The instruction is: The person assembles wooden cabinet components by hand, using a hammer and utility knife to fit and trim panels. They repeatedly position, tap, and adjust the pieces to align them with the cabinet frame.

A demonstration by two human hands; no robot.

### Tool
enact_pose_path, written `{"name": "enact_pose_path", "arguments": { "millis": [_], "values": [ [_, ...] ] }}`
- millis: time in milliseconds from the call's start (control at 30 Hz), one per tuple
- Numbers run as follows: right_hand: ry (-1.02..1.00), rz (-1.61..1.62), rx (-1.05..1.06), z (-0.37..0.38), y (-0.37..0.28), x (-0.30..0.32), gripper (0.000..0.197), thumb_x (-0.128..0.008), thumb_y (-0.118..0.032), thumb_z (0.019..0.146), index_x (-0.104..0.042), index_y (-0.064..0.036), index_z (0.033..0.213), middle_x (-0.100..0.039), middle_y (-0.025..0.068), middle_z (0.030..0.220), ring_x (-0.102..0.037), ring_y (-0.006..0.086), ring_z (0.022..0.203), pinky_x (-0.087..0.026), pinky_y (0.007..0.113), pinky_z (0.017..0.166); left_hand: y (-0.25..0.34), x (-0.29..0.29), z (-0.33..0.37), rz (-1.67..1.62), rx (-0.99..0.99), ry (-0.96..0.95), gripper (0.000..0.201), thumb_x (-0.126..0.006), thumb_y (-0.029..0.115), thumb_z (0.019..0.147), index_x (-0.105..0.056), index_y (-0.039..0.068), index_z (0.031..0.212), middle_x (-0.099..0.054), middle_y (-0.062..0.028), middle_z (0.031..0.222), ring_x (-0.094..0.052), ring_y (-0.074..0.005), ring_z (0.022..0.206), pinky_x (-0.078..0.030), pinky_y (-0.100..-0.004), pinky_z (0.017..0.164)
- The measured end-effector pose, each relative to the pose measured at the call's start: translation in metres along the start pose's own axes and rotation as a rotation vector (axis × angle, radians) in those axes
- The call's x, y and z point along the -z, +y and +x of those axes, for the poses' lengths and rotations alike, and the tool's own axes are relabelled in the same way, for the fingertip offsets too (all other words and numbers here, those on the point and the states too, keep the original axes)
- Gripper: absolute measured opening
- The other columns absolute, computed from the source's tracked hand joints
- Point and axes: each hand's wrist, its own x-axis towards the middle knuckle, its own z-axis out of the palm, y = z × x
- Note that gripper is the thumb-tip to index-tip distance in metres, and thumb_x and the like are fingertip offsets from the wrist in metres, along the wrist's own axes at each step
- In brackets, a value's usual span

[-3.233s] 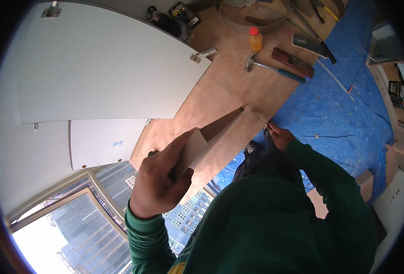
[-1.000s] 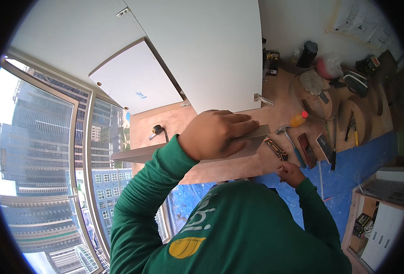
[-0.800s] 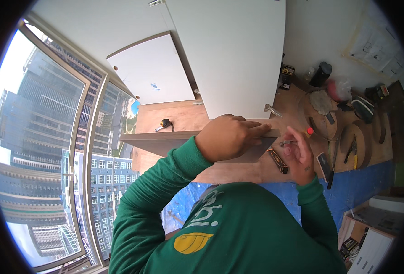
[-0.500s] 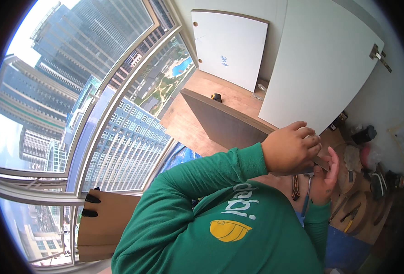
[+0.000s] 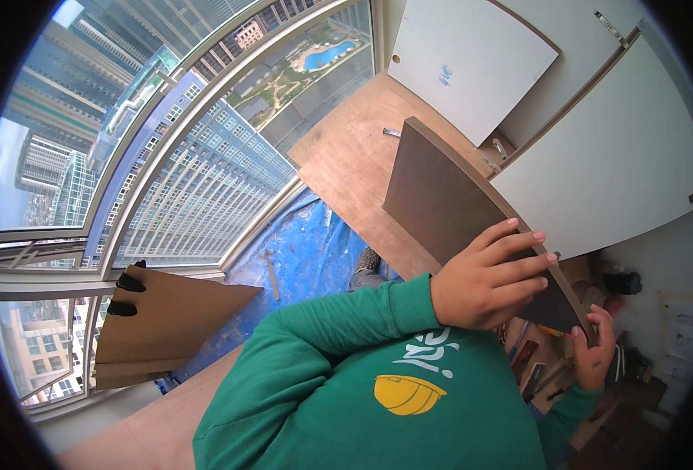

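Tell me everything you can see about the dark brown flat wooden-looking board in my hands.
The dark brown, wood-look board is a thick flat panel with a smooth-looking face and a slightly lighter top edge. It is held on edge over the light brown wooden worktop; contact there is unclear. The green-sleeved left hand lies across its face, reaching over the top edge; the green-sleeved right hand grips its right end.

The single view looks steeply down from the wearer's head through a wide fisheye lens, the green sweatshirt (image 5: 346,376) close below it and the hands (image 5: 489,283) near. It sits askew, so the plywood bench (image 5: 346,153) runs diagonally; the window (image 5: 213,188) fills the upper left, and straight edges bow toward the dark rim.
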Motion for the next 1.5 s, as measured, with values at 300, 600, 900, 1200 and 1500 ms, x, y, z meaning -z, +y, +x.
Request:
{"name": "enact_pose_path", "arguments": {
  "millis": [300,600,900,1200,1500],
  "values": [
    [-0.312,-0.261,-0.038,0.077,-0.158,-0.053,0.047,-0.081,-0.006,0.078,-0.062,0.0019,0.12,-0.065,0.022,0.118,-0.064,0.0409,0.11,-0.051,0.041,0.096,-0.058,0.065,-0.017,-0.321,-0.047,-0.103,0.027,-0.075,0.012,0.087,-0.074,0.004,0.112,-0.074,-0.011,0.112,-0.07,-0.0308,0.101,-0.056,-0.0449,0.087],
    [-0.327,-0.259,0.128,0.149,-0.24,-0.139,0.05,-0.083,-0.012,0.082,-0.06,-0.0018,0.125,-0.069,0.0236,0.108,-0.068,0.044,0.098,-0.054,0.044,0.085,-0.104,0.138,-0.056,-0.541,0.388,-0.372,0.02,-0.07,0.025,0.094,-0.074,0.008,0.101,-0.072,-0.0137,0.085,-0.069,-0.0364,0.083,-0.056,-0.0481,0.075],
    [-0.557,-0.291,0.04,0.186,-0.261,-0.166,0.037,-0.082,-0.015,0.082,-0.063,-0.0012,0.111,-0.067,0.0249,0.084,-0.065,0.047,0.08,-0.051,0.046,0.073,-0.148,0.182,-0.109,-0.504,0.795,-0.493,0.031,-0.066,0.028,0.1,-0.076,0.004,0.116,-0.077,-0.0194,0.099,-0.075,-0.035,0.089,-0.058,-0.0434,0.077],
    [-0.289,-0.138,0.029,0.167,-0.276,-0.104,0.041,-0.079,-0.015,0.084,-0.065,0.0022,0.119,-0.073,0.0173,0.096,-0.068,0.0343,0.087,-0.052,0.039,0.084,-0.169,0.178,-0.16,-0.437,0.858,-0.454,0.031,-0.067,0.03,0.101,-0.075,0.005,0.118,-0.078,-0.0165,0.098,-0.076,-0.0292,0.087,-0.059,-0.041,0.079],
    [0.516,0.385,0.043,0.129,-0.276,-0.029,0.061,-0.071,-0.013,0.094,-0.051,0.0082,0.148,-0.058,0.0184,0.147,-0.053,0.0275,0.135,-0.037,0.04,0.119,-0.227,0.093,-0.218,-0.69,1.782,0.378,0.1,-0.058,0.071,0.097,-0.032,-0.002,0.16,-0.048,-0.0248,0.156,-0.056,-0.0352,0.135,-0.047,-0.0474,0.11]
  ]
}}
